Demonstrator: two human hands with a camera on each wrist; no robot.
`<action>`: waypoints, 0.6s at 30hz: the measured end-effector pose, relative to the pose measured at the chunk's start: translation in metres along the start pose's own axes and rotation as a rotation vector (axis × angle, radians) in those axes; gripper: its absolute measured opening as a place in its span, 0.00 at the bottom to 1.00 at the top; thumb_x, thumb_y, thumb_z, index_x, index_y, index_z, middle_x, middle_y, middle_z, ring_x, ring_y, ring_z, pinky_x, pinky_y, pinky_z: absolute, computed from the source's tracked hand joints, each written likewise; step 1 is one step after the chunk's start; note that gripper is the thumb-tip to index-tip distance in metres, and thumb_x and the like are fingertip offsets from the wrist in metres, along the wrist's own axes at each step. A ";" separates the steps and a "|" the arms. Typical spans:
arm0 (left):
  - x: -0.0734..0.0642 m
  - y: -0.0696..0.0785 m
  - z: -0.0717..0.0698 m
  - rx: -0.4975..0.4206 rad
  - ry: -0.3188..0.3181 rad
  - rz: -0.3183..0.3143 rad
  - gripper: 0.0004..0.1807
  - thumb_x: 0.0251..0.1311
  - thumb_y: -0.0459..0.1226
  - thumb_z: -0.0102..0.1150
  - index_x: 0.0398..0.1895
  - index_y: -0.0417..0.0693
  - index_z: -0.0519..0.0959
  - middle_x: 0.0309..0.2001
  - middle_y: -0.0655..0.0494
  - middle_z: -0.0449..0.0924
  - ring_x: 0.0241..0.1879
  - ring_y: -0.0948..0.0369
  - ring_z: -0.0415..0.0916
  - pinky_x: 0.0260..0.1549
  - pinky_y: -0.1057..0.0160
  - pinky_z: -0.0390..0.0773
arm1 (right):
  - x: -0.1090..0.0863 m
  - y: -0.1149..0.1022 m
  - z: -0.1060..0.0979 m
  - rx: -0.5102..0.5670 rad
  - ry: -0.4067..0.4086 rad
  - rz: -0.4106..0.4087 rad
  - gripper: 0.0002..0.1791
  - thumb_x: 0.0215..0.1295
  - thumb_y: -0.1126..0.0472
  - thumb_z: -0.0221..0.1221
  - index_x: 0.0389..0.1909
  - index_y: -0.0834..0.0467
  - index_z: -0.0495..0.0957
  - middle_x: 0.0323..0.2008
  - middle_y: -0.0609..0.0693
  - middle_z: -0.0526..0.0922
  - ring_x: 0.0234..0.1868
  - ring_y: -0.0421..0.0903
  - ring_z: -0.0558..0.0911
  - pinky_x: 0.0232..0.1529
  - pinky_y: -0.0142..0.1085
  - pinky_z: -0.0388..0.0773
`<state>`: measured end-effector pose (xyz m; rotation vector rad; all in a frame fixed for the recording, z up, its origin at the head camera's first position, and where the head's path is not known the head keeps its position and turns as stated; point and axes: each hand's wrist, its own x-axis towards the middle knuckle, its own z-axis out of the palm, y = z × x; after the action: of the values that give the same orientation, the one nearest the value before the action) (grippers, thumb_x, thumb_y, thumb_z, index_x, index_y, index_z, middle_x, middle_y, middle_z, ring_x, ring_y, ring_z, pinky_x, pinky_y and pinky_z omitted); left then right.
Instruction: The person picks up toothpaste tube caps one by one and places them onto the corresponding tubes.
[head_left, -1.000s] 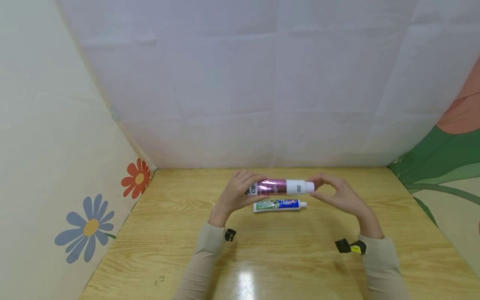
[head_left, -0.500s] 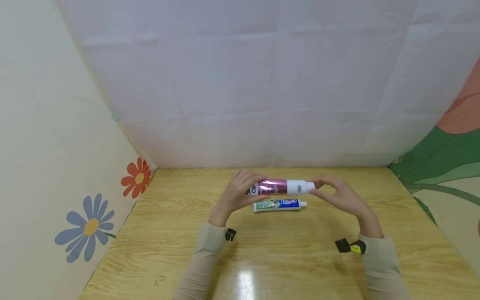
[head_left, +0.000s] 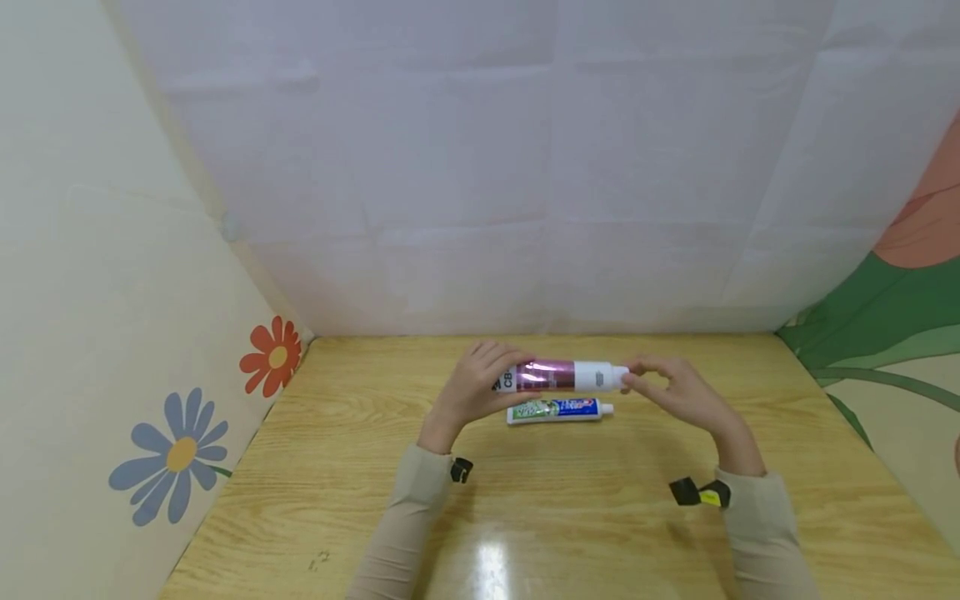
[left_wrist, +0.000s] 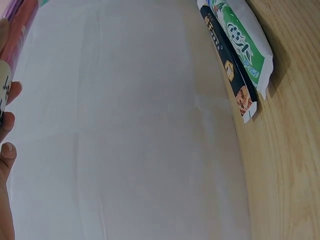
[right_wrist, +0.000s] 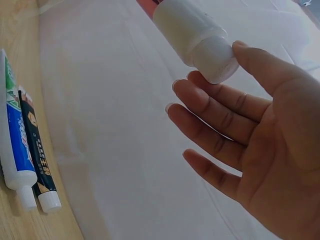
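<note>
My left hand (head_left: 476,387) grips the printed tail end of a shiny pink and white toothpaste tube (head_left: 547,375), holding it level above the table. At the tube's other end, my right hand (head_left: 675,392) pinches the white cap (right_wrist: 216,59); in the right wrist view the thumb lies on one side of it and fingertips on the other. The remaining right fingers (right_wrist: 215,127) are spread and hold nothing. Below the held tube lies a green and blue toothpaste tube (head_left: 558,410). Beside it, a black toothpaste tube (left_wrist: 227,60) shows in both wrist views but is hidden in the head view.
The wooden table (head_left: 570,517) runs back to a white sheet (head_left: 480,183). A flower-painted wall (head_left: 180,454) borders it on the left, and a wall with green leaves (head_left: 885,325) on the right. Black straps (head_left: 699,492) sit at the wrists.
My right thumb and fingers have closed in a little on the cap and cover more of it. The left hand and the lying tube have hardly moved.
</note>
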<state>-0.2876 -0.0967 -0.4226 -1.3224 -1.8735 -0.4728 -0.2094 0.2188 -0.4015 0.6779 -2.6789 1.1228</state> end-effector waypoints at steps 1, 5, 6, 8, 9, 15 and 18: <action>0.000 0.000 0.000 0.002 -0.001 0.000 0.33 0.42 0.58 0.67 0.48 0.48 0.76 0.40 0.58 0.81 0.39 0.63 0.75 0.43 0.66 0.74 | 0.000 0.000 0.000 -0.002 -0.001 0.001 0.09 0.66 0.56 0.54 0.42 0.53 0.80 0.33 0.42 0.83 0.41 0.47 0.79 0.45 0.52 0.75; 0.000 0.001 0.000 0.004 -0.004 0.000 0.33 0.42 0.58 0.68 0.48 0.48 0.77 0.41 0.58 0.81 0.39 0.64 0.75 0.42 0.67 0.74 | 0.000 0.001 0.001 -0.014 -0.001 -0.012 0.08 0.67 0.57 0.54 0.39 0.52 0.80 0.32 0.41 0.83 0.40 0.45 0.80 0.42 0.46 0.76; 0.000 0.001 0.000 0.003 -0.005 0.000 0.33 0.42 0.58 0.67 0.48 0.48 0.77 0.41 0.58 0.81 0.39 0.64 0.75 0.42 0.67 0.75 | 0.000 0.000 0.001 -0.015 -0.001 -0.015 0.08 0.67 0.57 0.53 0.39 0.52 0.80 0.31 0.41 0.83 0.40 0.45 0.80 0.42 0.45 0.76; 0.000 0.001 0.000 -0.001 -0.005 0.001 0.33 0.42 0.57 0.67 0.48 0.48 0.77 0.41 0.58 0.81 0.39 0.64 0.75 0.42 0.67 0.75 | 0.000 0.000 0.001 -0.015 -0.001 -0.024 0.07 0.68 0.57 0.53 0.38 0.51 0.80 0.31 0.40 0.83 0.40 0.45 0.80 0.42 0.45 0.75; 0.000 0.001 -0.001 -0.004 -0.007 0.000 0.33 0.42 0.57 0.67 0.48 0.48 0.77 0.41 0.57 0.81 0.39 0.63 0.75 0.42 0.67 0.75 | 0.000 0.000 0.001 -0.012 -0.002 -0.028 0.07 0.68 0.58 0.53 0.38 0.51 0.80 0.31 0.40 0.83 0.40 0.44 0.80 0.42 0.45 0.74; -0.001 0.001 0.000 -0.011 -0.016 -0.012 0.32 0.43 0.57 0.67 0.49 0.48 0.76 0.41 0.57 0.81 0.39 0.63 0.76 0.42 0.66 0.76 | 0.000 -0.001 0.001 0.001 -0.004 -0.054 0.08 0.69 0.60 0.51 0.36 0.49 0.80 0.31 0.38 0.82 0.40 0.40 0.79 0.43 0.45 0.74; -0.002 0.001 0.000 -0.010 -0.018 -0.015 0.32 0.43 0.57 0.67 0.49 0.49 0.76 0.41 0.57 0.81 0.40 0.63 0.76 0.42 0.66 0.76 | 0.000 -0.001 0.001 0.004 -0.006 -0.063 0.09 0.69 0.60 0.51 0.36 0.49 0.79 0.30 0.38 0.82 0.40 0.39 0.79 0.43 0.45 0.74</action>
<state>-0.2866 -0.0970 -0.4242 -1.3240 -1.8999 -0.4805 -0.2091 0.2174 -0.4012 0.7626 -2.6409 1.1129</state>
